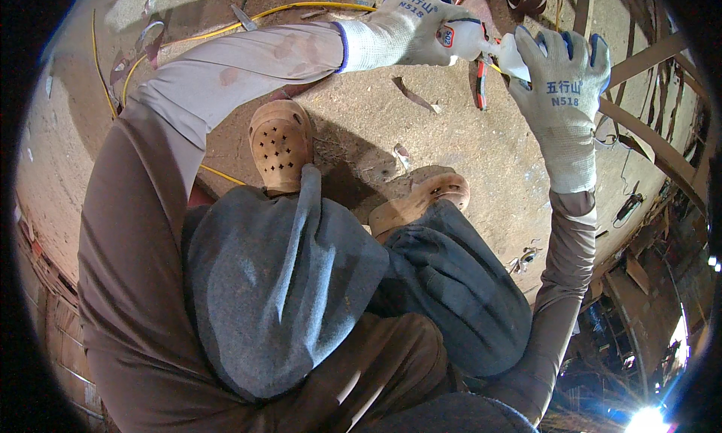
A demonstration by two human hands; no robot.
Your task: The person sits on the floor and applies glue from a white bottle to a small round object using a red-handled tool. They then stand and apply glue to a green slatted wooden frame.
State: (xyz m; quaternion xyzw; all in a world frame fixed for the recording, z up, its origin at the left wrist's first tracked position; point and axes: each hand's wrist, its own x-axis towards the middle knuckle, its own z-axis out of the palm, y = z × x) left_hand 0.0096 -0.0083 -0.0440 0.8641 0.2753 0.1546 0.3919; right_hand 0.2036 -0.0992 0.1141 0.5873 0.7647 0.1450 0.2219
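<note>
While left hand (417, 25) grasps white bottle (470, 42) | right hand (562, 83) grips white piece (512, 57) beside it | yellow cord (301, 5) nearby

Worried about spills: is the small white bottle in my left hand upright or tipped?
Tipped: the small white bottle lies sideways, pointing toward the right hand.

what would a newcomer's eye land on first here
Probably the white-knit-gloved left hand at upper centre and the white-knit-gloved right hand at upper right, holding a small white plastic bottle and a translucent white piece close together. Next come the tan perforated clogs near the centre, then a blazing white light at lower right.
</note>
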